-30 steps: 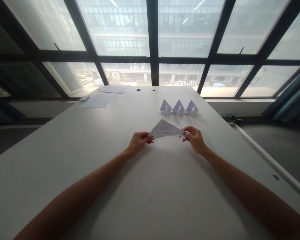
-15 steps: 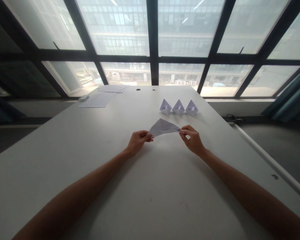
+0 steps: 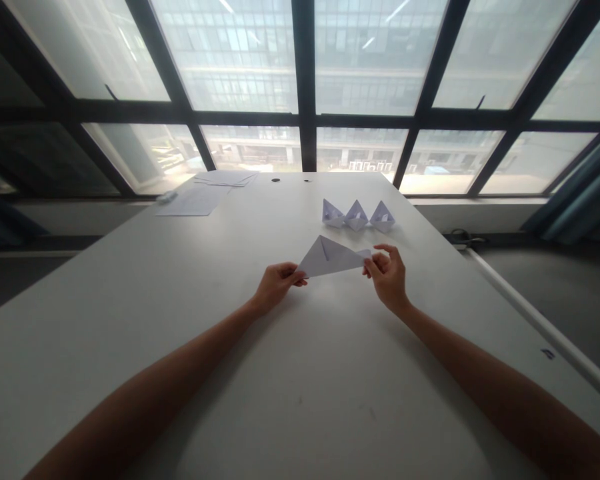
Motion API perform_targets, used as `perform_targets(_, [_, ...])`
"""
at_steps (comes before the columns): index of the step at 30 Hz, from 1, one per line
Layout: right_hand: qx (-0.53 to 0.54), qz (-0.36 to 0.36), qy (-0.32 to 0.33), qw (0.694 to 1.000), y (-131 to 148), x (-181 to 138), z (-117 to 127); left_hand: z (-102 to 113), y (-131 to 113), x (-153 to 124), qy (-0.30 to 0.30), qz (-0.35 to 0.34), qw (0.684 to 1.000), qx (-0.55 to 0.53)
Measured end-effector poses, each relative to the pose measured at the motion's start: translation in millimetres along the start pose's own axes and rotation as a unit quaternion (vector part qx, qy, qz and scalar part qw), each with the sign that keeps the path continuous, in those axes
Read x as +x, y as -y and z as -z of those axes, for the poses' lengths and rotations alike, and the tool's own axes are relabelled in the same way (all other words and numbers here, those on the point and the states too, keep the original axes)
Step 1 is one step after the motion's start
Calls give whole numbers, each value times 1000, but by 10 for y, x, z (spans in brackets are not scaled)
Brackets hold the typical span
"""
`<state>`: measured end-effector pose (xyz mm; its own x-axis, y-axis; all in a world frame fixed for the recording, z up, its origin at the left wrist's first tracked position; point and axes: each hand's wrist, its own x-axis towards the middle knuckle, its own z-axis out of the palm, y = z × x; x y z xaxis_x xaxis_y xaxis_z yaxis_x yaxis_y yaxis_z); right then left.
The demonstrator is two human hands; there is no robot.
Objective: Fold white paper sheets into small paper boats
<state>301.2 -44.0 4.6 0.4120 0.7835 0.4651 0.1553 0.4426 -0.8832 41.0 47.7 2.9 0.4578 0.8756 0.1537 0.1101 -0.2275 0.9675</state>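
Between my hands is a folded sheet of white paper (image 3: pixel 330 259), shaped like a wide triangle with its peak pointing away from me. A crease or slit runs down from the peak. My left hand (image 3: pixel 276 285) pinches its left corner, thumb on top. At the right corner, my right hand (image 3: pixel 389 275) holds the paper between thumb and fingers, with the index finger lifted and curved above a small flap. Just beyond stand three folded paper boats (image 3: pixel 357 217) side by side, the left one turned slightly and touching its neighbour.
The white table (image 3: pixel 260 400) stretches ahead to the windows. Flat paper sheets (image 3: pixel 193 201) lie at its far left, with a small clear item (image 3: pixel 167 197) beside them. A round hole (image 3: pixel 275 180) is near the far edge. A white pipe (image 3: pixel 535 320) runs along the right side.
My right hand has shifted its grip, raising its index finger. The paper's front now lies flatter and its right corner shows a small flap. The left paper boat has turned and moved slightly right.
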Motion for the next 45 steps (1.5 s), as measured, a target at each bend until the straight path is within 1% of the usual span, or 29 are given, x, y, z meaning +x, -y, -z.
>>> perform_targets(3, [26,-15,-18,999,1,-9,-28,-4,-9,-8,0,-6,1000,7])
perform_targets(5, [8,-6,-18,1000,7,-16,-27,-5,-15,-13,-3,-12,1000,11])
perform_targets(10, [-68,25,23,997,18,-10,-5,-1,-13,-16,-25,-26,999,13])
perform_targets(13, [-86,39,12,995,3,13,2,0,5,-12,-28,-33,999,21])
perform_targets(16, [-79,35,12,996,-32,28,9,-4,15,-11,-29,-36,998,31])
perform_targets(21, [-63,-14,28,998,-100,14,12,-12,10,-14,-49,-32,998,24])
perform_targets(24, [-62,-29,37,997,-112,10,7,-15,12,-17,-53,-28,998,19])
perform_targets(29, [-39,-53,38,997,-102,36,7,-10,-1,-14,-21,-28,999,12])
perform_targets(33, [12,-101,30,994,-141,59,27,1,-52,-23,11,-58,998,36])
perform_targets(34, [31,-116,29,992,-152,63,30,1,-63,-29,18,-53,997,45])
perform_targets(36, [65,-142,29,987,-163,70,33,-6,-73,-44,36,-23,997,61])
perform_targets(39, [97,-165,17,981,-158,84,28,-29,-67,-63,59,10,996,68])
perform_targets(41, [93,-171,8,981,-155,96,28,-44,-59,-71,53,10,996,67])
perform_targets(45, [46,-195,1,980,-163,118,34,-66,-53,-76,44,1,997,66])
